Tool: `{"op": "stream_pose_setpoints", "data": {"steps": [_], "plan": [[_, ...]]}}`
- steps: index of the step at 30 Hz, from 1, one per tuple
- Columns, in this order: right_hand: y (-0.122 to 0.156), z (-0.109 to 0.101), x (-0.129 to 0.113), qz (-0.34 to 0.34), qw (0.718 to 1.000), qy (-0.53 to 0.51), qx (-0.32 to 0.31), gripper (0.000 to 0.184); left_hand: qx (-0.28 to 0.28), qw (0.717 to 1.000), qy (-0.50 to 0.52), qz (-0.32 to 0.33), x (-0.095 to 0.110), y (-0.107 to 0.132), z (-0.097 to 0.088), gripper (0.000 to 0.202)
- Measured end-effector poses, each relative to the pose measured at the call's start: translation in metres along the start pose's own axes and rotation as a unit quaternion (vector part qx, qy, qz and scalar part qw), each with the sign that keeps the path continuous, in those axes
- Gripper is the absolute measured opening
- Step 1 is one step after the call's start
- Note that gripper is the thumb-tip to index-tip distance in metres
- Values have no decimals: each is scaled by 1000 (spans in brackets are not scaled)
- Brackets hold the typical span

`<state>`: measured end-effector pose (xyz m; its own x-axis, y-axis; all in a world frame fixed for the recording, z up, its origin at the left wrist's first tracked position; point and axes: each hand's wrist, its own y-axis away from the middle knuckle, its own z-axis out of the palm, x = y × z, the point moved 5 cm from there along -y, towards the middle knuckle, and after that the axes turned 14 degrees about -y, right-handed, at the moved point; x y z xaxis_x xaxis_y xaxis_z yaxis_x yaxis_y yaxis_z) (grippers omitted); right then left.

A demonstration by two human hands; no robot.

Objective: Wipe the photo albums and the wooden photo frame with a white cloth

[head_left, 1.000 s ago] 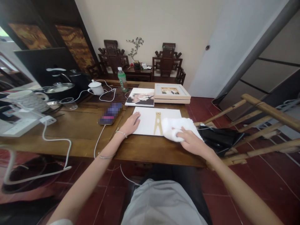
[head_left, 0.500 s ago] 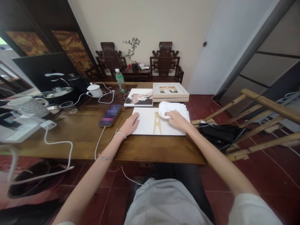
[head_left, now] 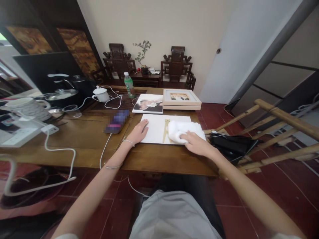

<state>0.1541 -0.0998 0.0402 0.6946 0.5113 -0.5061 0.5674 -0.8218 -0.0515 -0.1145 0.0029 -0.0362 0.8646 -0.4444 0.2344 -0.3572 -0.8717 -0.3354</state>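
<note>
A white flat panel [head_left: 155,129] lies on the wooden table in front of me, with a tan A-shaped stand piece [head_left: 165,129] on its face. My left hand [head_left: 140,131] rests flat on the panel's left edge, fingers stretched out. In my right hand [head_left: 195,142] is a folded white towel [head_left: 185,127], pressed onto the panel's right part. The towel covers part of the stand piece and the panel's right edge. My right fingertips are partly sunk in the cloth.
Behind the panel lie a photo print [head_left: 147,103] and stacked picture frames [head_left: 181,99]. A phone [head_left: 116,121] on a cable, a green bottle [head_left: 129,85], a lidded white cup [head_left: 101,94] and a power strip [head_left: 18,134] are leftward. A bamboo rack [head_left: 281,114] stands at right.
My right hand has drawn the towel down the panel toward me and slightly right, covering more of the stand piece's lower part. My left hand stays in place.
</note>
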Motion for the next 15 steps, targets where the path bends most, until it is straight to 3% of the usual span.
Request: {"op": "stream_pose_setpoints", "data": {"steps": [5,9,12,15], "plan": [[-78,-5,28,19,997,-30,75,47,-3,1000,7,-4,-1,0,-1,51],[-120,5,23,3,998,-39,44,47,-9,1000,13,-7,-3,0,-2,51],[-120,21,5,-6,1000,1,-1,52,-8,1000,20,-12,-3,0,-2,50],[-93,37,-20,-27,998,43,-32,53,-7,1000,21,-14,-1,0,-2,50]]}}
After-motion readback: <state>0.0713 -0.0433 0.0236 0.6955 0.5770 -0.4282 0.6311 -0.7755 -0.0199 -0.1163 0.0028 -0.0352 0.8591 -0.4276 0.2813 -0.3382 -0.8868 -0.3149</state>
